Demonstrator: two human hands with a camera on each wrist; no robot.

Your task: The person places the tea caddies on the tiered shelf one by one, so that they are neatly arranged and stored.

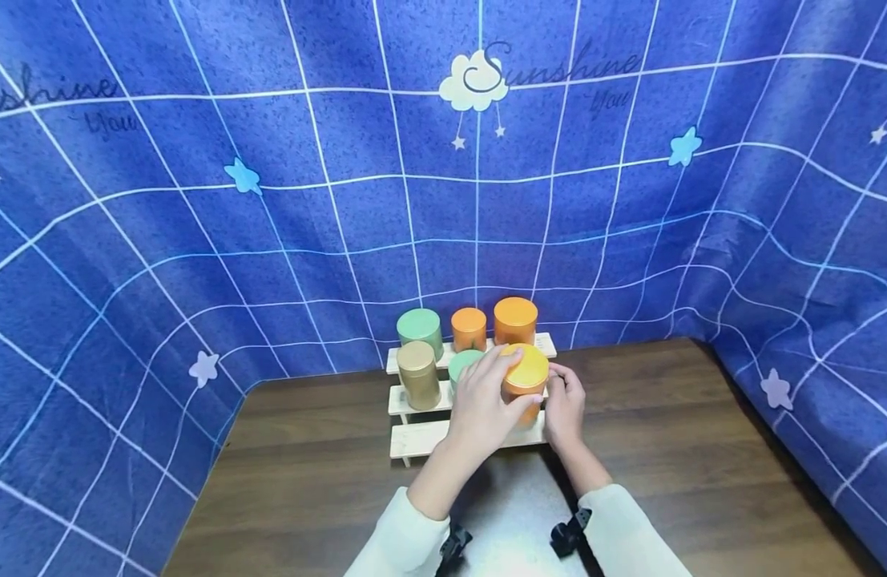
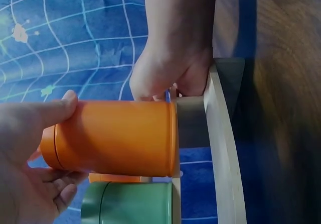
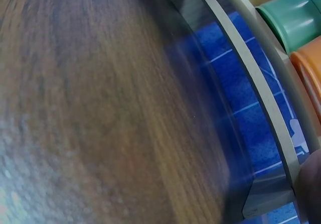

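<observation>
My left hand [image 1: 479, 405] grips an orange canister [image 2: 115, 138] near its lid, thumb on one side and fingers on the other. The canister's base is right at a step of a pale wooden three-step rack [image 1: 417, 439]. At the rack's right end, my right hand [image 1: 566, 409] holds the side of the rack with curled fingers; its fingertips are partly hidden. A green canister [image 2: 138, 203] stands beside the orange one on the same step, and a gold canister [image 1: 419, 377] is at that step's left end.
Along the back step stand a green canister [image 1: 419, 328], a small orange canister [image 1: 469, 327] and a larger orange canister [image 1: 515, 320]. The rack is on a brown wooden table [image 1: 306, 465]. A blue gridded cloth [image 1: 270, 216] hangs behind and at both sides.
</observation>
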